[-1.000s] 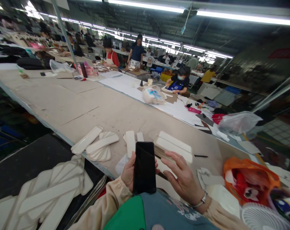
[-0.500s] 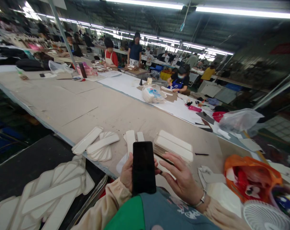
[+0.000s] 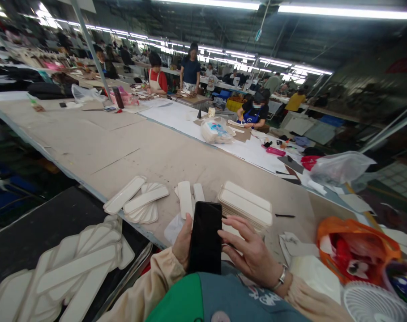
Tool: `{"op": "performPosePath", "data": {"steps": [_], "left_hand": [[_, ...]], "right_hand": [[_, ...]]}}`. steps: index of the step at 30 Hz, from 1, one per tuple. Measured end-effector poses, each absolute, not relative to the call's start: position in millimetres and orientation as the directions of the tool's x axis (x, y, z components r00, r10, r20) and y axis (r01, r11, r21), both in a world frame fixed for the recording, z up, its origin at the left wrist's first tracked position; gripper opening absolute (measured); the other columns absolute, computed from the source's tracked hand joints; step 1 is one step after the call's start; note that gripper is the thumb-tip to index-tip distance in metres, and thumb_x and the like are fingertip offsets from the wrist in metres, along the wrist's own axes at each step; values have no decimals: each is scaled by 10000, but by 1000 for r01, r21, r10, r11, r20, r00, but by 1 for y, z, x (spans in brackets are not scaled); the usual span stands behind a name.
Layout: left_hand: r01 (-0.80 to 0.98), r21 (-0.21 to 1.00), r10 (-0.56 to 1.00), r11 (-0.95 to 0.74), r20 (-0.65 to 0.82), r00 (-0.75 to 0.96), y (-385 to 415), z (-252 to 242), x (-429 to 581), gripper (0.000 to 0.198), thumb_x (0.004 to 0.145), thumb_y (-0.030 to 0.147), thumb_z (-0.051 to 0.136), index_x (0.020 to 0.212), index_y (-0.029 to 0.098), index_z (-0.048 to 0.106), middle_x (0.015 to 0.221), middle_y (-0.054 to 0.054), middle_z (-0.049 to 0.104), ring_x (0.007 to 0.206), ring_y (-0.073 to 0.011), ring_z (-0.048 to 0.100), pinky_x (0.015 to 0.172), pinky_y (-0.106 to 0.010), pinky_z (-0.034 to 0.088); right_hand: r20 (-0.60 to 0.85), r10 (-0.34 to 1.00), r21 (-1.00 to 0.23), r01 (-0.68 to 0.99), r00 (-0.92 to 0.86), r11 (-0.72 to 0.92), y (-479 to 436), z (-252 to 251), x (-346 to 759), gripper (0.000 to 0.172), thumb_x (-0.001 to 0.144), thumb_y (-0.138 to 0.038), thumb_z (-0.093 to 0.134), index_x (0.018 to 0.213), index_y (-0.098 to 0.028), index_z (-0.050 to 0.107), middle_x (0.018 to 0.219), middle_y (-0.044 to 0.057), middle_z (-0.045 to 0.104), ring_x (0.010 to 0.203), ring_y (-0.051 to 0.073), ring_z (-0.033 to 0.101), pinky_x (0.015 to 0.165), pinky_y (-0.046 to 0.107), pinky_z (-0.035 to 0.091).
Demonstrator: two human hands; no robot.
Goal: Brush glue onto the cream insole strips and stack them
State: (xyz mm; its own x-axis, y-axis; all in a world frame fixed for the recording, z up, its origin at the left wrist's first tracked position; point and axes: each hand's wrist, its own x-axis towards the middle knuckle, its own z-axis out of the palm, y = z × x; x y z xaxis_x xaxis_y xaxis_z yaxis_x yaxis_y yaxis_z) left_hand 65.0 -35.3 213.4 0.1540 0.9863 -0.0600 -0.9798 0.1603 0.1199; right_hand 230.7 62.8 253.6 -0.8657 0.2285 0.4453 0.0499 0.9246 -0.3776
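Note:
My left hand (image 3: 182, 243) grips a black phone (image 3: 206, 237) with a dark screen, held upright at the near edge of the long brown table (image 3: 156, 152). Beside the phone on its right, my right hand (image 3: 249, 252) is open, with the fingers spread and touching the phone's edge. A stack of white oblong pieces (image 3: 246, 206) lies just beyond my right hand. Two single white pieces (image 3: 186, 197) lie just beyond the phone. Left of them, more white pieces (image 3: 136, 203) lie fanned out on the table.
A heap of white pieces (image 3: 75, 268) rests on a black surface at lower left. An orange bag (image 3: 356, 250) and a white fan (image 3: 371, 304) sit at right. A clear plastic bag (image 3: 340, 166) lies farther back. Several people work at tables beyond.
The view has shifted slightly. The phone sits a little lower and farther right, and my right hand has closed in against its edge.

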Motion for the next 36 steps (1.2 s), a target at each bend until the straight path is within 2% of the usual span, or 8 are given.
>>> {"op": "performPosePath", "data": {"steps": [9, 13, 17, 21, 27, 36], "left_hand": [[-975, 153, 987, 158, -14, 158, -33, 211, 71, 822, 830, 715, 262, 1218, 61, 572, 1031, -181, 672, 989, -277, 612, 954, -420, 359], [-980, 146, 991, 133, -30, 131, -34, 204, 71, 824, 818, 723, 289, 1212, 58, 572, 1018, -170, 671, 941, -255, 621, 926, -386, 379], [-964, 210, 986, 165, -51, 158, -35, 200, 68, 872, 787, 756, 291, 1171, 33, 591, 973, -185, 675, 906, -271, 628, 909, -406, 395], [-965, 223, 990, 139, -61, 128, -36, 204, 68, 884, 765, 778, 295, 1120, 33, 613, 945, -171, 676, 885, -252, 625, 919, -394, 399], [-981, 152, 988, 123, -111, 107, -35, 202, 66, 847, 763, 779, 320, 1111, 64, 612, 1005, -148, 666, 933, -244, 613, 947, -401, 384], [-966, 163, 980, 199, -22, 198, -31, 199, 61, 946, 774, 788, 220, 1223, 21, 545, 1095, -229, 642, 1066, -325, 574, 957, -470, 349]], "right_hand": [[455, 257, -393, 67, -852, 917, 65, 251, 236, 333, 862, -149, 552, 1194, -174, 574, 1283, 141, 484, 1253, 288, 395, 1010, 506, 420], [458, 261, -401, 64, -850, 914, 65, 251, 236, 336, 868, -156, 546, 1203, -178, 569, 1280, 142, 486, 1245, 288, 405, 1010, 515, 417], [471, 264, -408, 58, -842, 911, 64, 251, 235, 338, 867, -165, 558, 1205, -181, 570, 1268, 138, 493, 1238, 284, 414, 1009, 501, 423], [484, 258, -401, 51, -836, 915, 64, 250, 234, 344, 862, -162, 568, 1205, -182, 572, 1261, 135, 500, 1233, 279, 422, 1009, 491, 428], [471, 214, -362, 34, -856, 931, 64, 251, 233, 331, 872, -194, 553, 1202, -185, 574, 1270, 135, 507, 1242, 282, 419, 1004, 504, 434], [404, 146, -310, 15, -903, 951, 62, 257, 227, 292, 874, -224, 548, 1159, -203, 602, 1276, 126, 508, 1244, 278, 417, 1004, 500, 437]]}}
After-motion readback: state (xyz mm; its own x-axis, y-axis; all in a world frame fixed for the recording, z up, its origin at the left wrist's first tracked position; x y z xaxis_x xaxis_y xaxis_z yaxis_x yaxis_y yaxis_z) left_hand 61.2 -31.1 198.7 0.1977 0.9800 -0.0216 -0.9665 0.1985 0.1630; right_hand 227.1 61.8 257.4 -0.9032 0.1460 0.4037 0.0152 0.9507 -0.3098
